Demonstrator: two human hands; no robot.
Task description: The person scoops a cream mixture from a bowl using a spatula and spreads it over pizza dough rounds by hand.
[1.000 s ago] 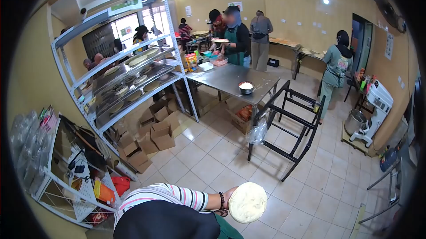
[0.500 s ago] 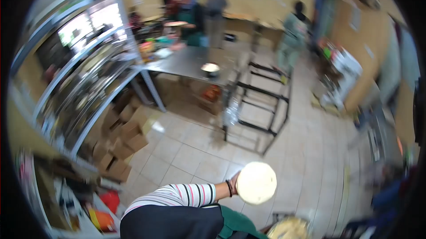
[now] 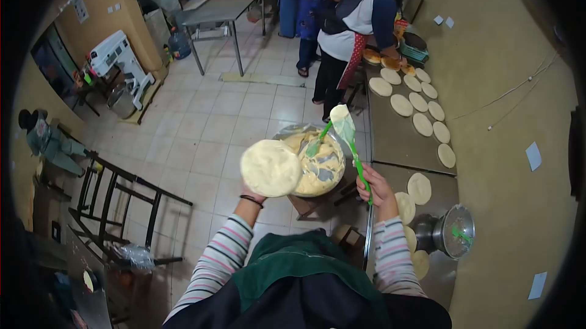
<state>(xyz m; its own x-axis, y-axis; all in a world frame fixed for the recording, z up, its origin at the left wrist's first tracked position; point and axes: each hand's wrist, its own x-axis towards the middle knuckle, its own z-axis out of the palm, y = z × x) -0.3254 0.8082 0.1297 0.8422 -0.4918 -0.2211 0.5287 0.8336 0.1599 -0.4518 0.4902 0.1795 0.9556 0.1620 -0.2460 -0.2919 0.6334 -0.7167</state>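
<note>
Pale disc (image 3: 271,168), atop left grip (image 3: 252,193)

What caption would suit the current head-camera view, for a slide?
Left hand holding a pale flat disc, right hand a green spatula, near a bowl of creamy mixture.

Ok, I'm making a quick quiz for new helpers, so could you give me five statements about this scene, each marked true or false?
1. The left hand supports a dough round. True.
2. The right hand holds a whisk. False: the right hand holds a green spatula.
3. Another green utensil rests in the mixing bowl. True.
4. The left wrist is bare. False: a dark bracelet circles it.
5. Several pale rounds lie on the metal table. True.
</note>
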